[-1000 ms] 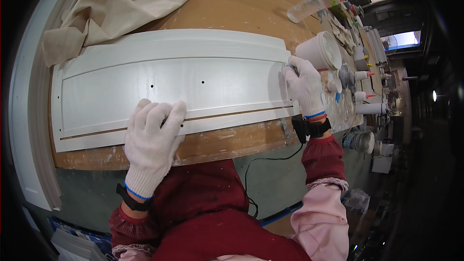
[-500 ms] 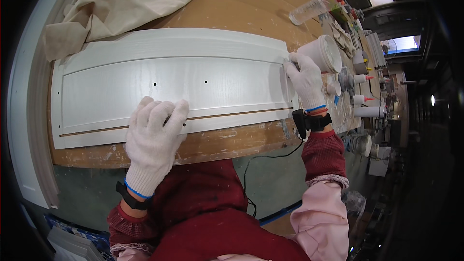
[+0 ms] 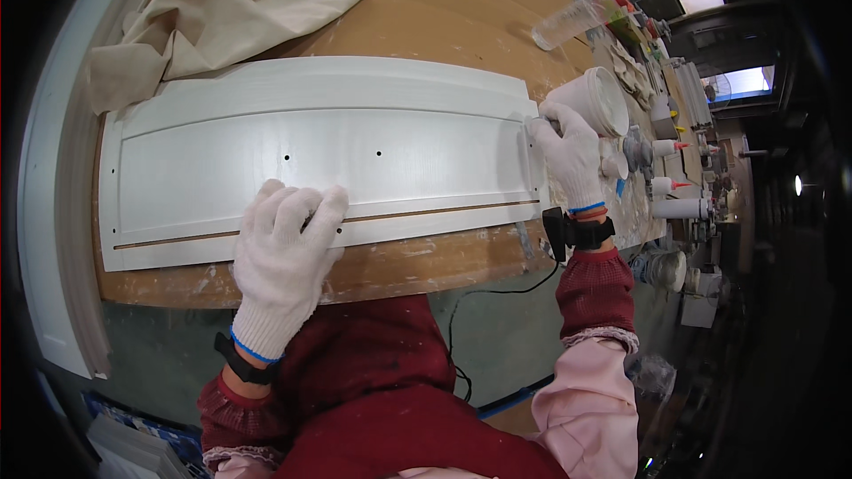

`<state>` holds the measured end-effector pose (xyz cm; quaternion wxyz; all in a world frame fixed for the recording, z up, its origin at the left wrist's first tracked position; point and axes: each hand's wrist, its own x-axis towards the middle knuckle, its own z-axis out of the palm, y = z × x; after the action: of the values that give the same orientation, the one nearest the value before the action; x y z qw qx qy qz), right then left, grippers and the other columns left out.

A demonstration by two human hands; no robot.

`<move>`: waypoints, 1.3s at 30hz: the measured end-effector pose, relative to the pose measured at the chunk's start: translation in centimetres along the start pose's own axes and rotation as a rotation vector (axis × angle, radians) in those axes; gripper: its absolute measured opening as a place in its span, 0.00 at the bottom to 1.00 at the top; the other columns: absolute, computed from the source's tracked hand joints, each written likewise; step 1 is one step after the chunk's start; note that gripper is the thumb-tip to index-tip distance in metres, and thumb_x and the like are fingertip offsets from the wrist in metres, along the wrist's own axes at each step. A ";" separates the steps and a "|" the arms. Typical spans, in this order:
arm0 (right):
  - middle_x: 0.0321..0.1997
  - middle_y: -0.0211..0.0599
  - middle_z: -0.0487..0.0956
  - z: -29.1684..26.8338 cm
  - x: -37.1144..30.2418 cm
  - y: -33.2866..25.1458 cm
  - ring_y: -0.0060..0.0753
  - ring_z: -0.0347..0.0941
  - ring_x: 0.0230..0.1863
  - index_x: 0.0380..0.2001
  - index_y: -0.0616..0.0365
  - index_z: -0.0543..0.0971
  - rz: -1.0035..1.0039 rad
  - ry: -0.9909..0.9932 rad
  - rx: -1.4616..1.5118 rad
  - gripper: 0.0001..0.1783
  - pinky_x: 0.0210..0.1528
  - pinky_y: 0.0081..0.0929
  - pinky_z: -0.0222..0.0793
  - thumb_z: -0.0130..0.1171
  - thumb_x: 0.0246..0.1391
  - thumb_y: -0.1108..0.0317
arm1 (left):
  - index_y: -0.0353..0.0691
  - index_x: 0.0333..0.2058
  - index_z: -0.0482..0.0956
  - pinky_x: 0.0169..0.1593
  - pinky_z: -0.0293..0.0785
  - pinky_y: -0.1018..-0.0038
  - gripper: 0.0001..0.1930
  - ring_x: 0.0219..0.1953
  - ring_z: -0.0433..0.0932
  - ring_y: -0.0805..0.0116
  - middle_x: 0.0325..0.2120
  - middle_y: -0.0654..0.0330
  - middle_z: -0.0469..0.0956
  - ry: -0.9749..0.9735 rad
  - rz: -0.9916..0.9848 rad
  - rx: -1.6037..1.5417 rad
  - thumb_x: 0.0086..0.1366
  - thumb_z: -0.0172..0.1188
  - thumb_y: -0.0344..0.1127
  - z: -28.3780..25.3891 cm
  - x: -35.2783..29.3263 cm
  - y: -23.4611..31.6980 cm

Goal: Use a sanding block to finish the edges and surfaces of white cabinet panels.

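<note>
A long white panel [image 3: 333, 133] with a recessed centre and several small dark holes lies on the brown worktable. A narrow brown groove runs along its near side. My left hand [image 3: 288, 244], in a white knitted glove, bends over the panel's near edge, fingers on top and thumb low at the rim. At the panel's right end, my right hand [image 3: 571, 155], gloved alike, has its fingers bent against the short edge by the far corner. Whether a small thing sits under those fingertips is hidden.
A beige cloth [image 3: 231, 13] lies crumpled behind the panel. White panels stand stacked at the left [image 3: 58, 213]. Beyond my right hand are a white bucket [image 3: 590, 102], a clear bottle [image 3: 564, 25] and several glue bottles. A black cable [image 3: 497, 288] hangs below the table edge.
My right hand has slid a little nearer to me along the panel's right end. My left hand keeps its place on the near edge.
</note>
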<state>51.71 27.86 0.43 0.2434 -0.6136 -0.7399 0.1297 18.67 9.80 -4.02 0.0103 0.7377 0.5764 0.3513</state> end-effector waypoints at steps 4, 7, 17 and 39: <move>0.31 0.35 0.79 0.6 0.5 -1.6 0.22 0.73 0.33 0.42 0.67 0.79 -0.017 -0.027 -0.085 0.15 0.39 0.21 0.70 0.61 0.55 0.67 | 0.44 0.45 0.78 0.44 0.73 0.65 0.33 0.43 0.71 0.63 0.38 0.64 0.68 -0.008 -0.015 0.018 0.33 0.71 0.23 0.2 -0.3 -0.2; 0.32 0.39 0.80 0.6 0.9 -1.1 0.24 0.74 0.33 0.42 0.67 0.79 0.003 -0.043 -0.085 0.15 0.39 0.23 0.71 0.61 0.55 0.66 | 0.44 0.45 0.78 0.46 0.73 0.65 0.32 0.43 0.71 0.63 0.38 0.64 0.68 -0.022 -0.013 0.008 0.33 0.71 0.23 -0.1 -0.2 0.0; 0.29 0.41 0.81 -1.1 1.4 -2.1 0.30 0.76 0.30 0.38 0.64 0.81 0.113 -0.151 -0.024 0.13 0.38 0.29 0.72 0.59 0.54 0.65 | 0.43 0.45 0.78 0.48 0.73 0.64 0.33 0.43 0.71 0.62 0.37 0.63 0.68 -0.007 -0.008 -0.006 0.32 0.71 0.23 -0.2 -0.1 -0.1; 0.31 0.32 0.75 1.4 3.7 -2.2 0.19 0.69 0.24 0.40 0.65 0.73 0.406 -0.279 0.484 0.12 0.26 0.19 0.66 0.56 0.60 0.67 | 0.43 0.46 0.78 0.47 0.73 0.65 0.33 0.44 0.70 0.63 0.38 0.63 0.68 -0.011 -0.002 0.017 0.33 0.72 0.24 0.0 -0.2 -0.1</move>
<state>48.67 31.17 1.01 0.2474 -0.6492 -0.5767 0.4298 18.56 9.60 -4.16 0.0076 0.7392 0.5799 0.3425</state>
